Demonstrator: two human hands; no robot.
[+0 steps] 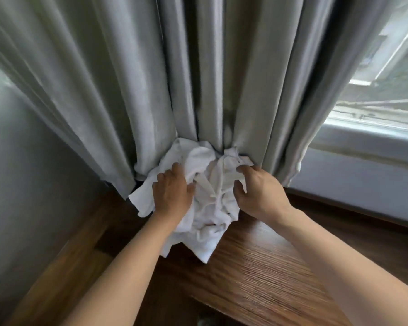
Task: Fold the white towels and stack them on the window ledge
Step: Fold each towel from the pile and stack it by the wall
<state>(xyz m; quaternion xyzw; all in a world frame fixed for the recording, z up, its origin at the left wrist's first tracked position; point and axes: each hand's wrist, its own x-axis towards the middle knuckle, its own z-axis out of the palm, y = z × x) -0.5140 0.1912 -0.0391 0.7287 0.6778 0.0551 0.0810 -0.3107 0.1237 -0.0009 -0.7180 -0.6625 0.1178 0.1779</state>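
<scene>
The crumpled white towels (198, 184) lie heaped on the dark wooden ledge (269, 267) against the grey curtain (127, 90); the left hand (172, 189) presses flat on them while the right hand (257, 189), fingers curled, pinches a fold, likely to separate one

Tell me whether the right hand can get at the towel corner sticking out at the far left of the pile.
Probably not directly. The left hand lies flat on the white towels, between the right hand and that corner. The right hand, curled into cloth on the pile's right side, would have to cross over it.
</scene>
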